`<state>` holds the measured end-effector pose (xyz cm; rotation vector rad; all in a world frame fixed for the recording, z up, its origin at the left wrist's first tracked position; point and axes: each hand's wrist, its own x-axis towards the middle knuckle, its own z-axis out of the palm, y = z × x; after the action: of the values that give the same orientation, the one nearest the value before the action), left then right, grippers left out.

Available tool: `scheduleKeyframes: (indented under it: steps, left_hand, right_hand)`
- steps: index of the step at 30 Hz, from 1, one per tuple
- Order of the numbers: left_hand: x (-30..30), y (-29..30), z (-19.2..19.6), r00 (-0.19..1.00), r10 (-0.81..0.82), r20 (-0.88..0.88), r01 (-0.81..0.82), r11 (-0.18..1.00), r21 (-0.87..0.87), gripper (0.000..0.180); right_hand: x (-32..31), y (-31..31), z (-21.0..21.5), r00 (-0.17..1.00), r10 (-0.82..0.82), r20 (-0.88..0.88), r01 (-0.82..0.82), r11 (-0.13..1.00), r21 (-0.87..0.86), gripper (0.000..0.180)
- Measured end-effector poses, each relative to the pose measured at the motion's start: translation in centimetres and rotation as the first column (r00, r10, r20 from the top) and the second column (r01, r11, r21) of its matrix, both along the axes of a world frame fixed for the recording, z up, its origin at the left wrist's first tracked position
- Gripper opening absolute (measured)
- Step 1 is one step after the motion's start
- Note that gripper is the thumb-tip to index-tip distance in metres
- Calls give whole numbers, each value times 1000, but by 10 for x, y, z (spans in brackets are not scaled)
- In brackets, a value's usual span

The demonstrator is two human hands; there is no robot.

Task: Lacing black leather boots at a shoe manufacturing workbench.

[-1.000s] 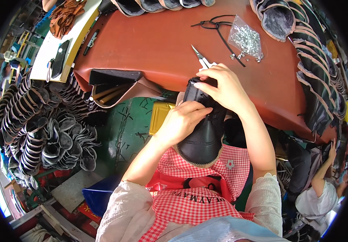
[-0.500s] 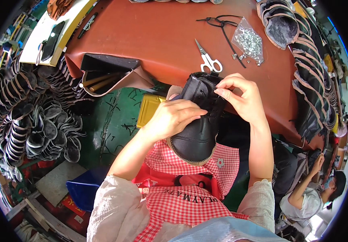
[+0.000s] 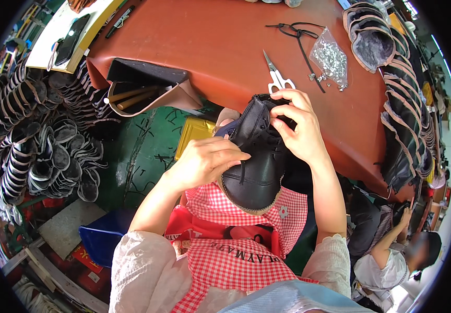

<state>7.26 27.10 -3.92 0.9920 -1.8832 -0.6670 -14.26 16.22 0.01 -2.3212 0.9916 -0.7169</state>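
A black leather shoe upper (image 3: 254,185) with a raw, stitched lower edge stands in front of me, toe toward my body, its collar near the table edge. My left hand (image 3: 204,159) is closed in a pinch on a black shoelace (image 3: 242,172), whose short end hangs below the fingertips over the vamp. On the other side, my right hand (image 3: 299,122) bends its thumb and fingers round the edge of the eyelet flap near the collar. Whether its fingertips also hold lace is hidden.
White-handled scissors (image 3: 277,81), black laces (image 3: 298,32) and a clear bag of small metal parts (image 3: 330,61) lie on the red-brown table (image 3: 220,47). Stacked uppers (image 3: 403,104) line the right; more (image 3: 32,120) hang left. A pouch (image 3: 184,96) hangs at the edge. A co-worker (image 3: 392,261) sits right.
My left hand has moved left and slightly down, away from the eyelets, and a lace end now shows below it. The right fingers have curled and shifted left along the flap.
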Motion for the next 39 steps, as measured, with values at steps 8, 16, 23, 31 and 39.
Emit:
scheduleKeyframes:
  steps: [8, 16, 23, 31, 39]
  left_hand:
    - [4, -4, 0, 1000, -18, -22, 20, 997, 71, 20]
    - [-15, -15, -8, 993, -5, -118, 1, 1000, -28, 27]
    - [-40, -35, -6, 912, 410, -23, -407, 911, 68, 17]
    - [-45, -44, 13, 831, 381, 405, -366, 923, -118, 7]
    - [-45, -58, 21, 799, 388, 460, -306, 920, -244, 11]
  right_hand:
    - [-1, -2, -5, 1000, 18, 13, -19, 999, 35, 15]
    - [5, 0, -15, 1000, 16, 20, -15, 996, -93, 15]
    - [2, -2, -20, 1000, 5, 12, -4, 999, -37, 15]
    - [1, -3, -24, 998, 34, 45, -28, 991, -128, 14]
    - [-3, -1, -13, 999, 31, 21, -30, 998, -46, 11]
